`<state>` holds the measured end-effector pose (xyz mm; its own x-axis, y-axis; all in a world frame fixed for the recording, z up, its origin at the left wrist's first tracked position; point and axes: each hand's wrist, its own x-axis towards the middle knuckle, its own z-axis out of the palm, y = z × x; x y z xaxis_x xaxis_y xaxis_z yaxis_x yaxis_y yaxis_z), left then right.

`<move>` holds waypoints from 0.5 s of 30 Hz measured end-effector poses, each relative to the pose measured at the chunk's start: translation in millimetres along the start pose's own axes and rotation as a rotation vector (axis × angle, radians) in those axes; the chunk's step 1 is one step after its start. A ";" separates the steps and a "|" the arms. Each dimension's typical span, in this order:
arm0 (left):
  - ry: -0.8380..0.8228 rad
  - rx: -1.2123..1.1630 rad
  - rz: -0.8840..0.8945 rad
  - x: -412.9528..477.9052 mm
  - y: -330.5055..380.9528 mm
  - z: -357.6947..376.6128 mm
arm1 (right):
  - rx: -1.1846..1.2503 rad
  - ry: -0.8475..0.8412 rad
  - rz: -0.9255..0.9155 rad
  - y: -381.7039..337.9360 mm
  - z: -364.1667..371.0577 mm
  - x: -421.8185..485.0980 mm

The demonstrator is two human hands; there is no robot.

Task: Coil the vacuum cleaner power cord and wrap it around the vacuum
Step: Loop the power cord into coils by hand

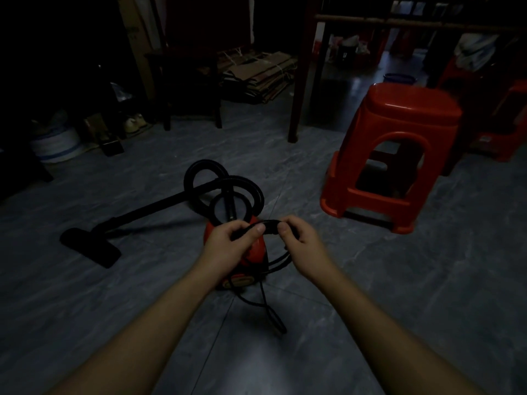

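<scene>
No legible text anywhere; frame too dark. Flattened cardboard [258, 74], upper centre, carries dark printing, unreadable. Red vacuum [251, 263], centre, shows a pale oval patch, possibly a label, illegible.

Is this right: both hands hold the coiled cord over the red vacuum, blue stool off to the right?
Not quite. The stool is red, not blue, as the head view shows. The rest holds: the left hand and right hand both have a grip on the coiled cord above the red vacuum, and the stool stands off to the right on the floor.
</scene>
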<state>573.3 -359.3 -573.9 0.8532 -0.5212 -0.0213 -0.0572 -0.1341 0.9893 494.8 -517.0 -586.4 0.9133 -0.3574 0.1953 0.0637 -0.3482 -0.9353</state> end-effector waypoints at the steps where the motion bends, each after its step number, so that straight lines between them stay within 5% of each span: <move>1: -0.020 0.016 0.003 -1.6 -1.7 -0.6 | 0.001 0.011 -0.004 -0.9 -0.1 -0.2; 15: 0.016 -0.141 0.002 -5.7 3.1 9.1 | -0.036 0.126 0.056 3.1 -14.6 -4.2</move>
<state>563.6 -364.4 -572.0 0.8615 -0.5075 -0.0182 0.0134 -0.0131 0.9998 485.4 -529.2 -585.8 0.8569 -0.4828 0.1805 -0.0025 -0.3542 -0.9352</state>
